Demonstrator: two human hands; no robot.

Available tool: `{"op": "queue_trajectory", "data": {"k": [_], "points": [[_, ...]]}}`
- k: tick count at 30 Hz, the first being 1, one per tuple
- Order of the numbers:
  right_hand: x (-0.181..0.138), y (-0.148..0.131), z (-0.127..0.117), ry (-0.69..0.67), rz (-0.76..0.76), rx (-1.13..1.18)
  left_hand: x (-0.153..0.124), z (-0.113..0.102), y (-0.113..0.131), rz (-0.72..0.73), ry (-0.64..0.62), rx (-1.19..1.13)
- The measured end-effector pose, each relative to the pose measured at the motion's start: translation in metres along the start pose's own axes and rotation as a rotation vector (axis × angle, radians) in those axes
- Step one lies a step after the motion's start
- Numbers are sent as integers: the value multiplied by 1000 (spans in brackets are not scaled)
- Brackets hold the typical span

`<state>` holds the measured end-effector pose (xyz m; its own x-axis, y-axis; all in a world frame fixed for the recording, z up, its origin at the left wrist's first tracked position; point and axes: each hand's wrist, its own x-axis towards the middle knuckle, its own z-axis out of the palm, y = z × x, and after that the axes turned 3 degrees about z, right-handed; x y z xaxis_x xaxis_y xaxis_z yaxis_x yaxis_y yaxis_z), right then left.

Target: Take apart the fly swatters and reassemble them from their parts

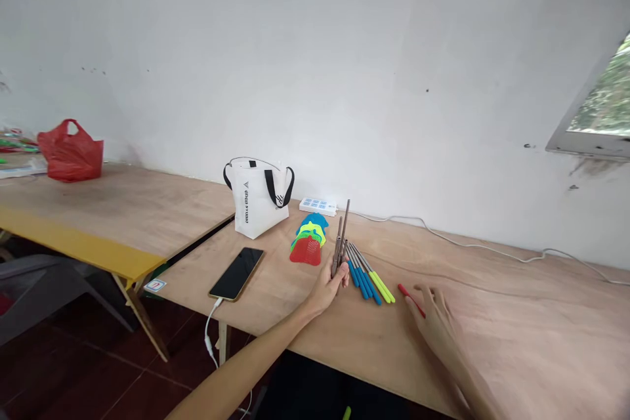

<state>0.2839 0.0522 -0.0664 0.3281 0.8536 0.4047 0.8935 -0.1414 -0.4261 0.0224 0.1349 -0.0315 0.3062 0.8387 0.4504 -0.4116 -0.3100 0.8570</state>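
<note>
My left hand (331, 285) is closed round a bunch of bare metal telescopic rods (339, 246), which stand upright with their tips at different heights. Just right of it, several metal rods with blue handles (361, 281) and yellow-green handles (381, 287) lie side by side on the table. A red handle (408, 296) lies further right, its near end close to the thumb of my right hand (436, 321). That hand has its fingers apart and is slightly blurred; whether it touches the handle I cannot tell. Blue, yellow, green and red mesh fly swatter heads (306, 251) overlap behind my left hand.
On the wooden table (492, 315) stand a white tote bag (256, 203) and a black phone (237, 273) with a charging cable. A white power strip (317, 206) lies by the wall, its cord (457, 241) running right. A red plastic bag (73, 154) sits on the left table.
</note>
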Motion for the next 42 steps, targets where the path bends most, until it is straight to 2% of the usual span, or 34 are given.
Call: {"op": "queue_trajectory", "data": {"k": [2,3,7,10,14,23,30,37,42], "points": [[10,-25,-9,7,-73,252,-2,1,1,-9,-6,40],[16,-43,-15,-48,-105,374,-2,1,2,-16,0,54],[44,-125,-46,-145,-208,752,-4,3,6,-30,38,33],[61,-176,-61,-156,-320,841,-4,2,7,-31,27,18],[75,-209,-64,-119,-353,883,-4,0,6,-20,-6,38],[71,-215,-62,-82,-343,963,-4,2,1,-35,-93,26],[58,-194,-32,-330,-288,939,-2,1,-2,-33,-65,36],[52,-182,-23,-485,-240,1023,-2,0,-6,-76,-52,39],[35,-168,-5,-587,-185,1111,-3,-11,-17,-179,-178,101]]}}
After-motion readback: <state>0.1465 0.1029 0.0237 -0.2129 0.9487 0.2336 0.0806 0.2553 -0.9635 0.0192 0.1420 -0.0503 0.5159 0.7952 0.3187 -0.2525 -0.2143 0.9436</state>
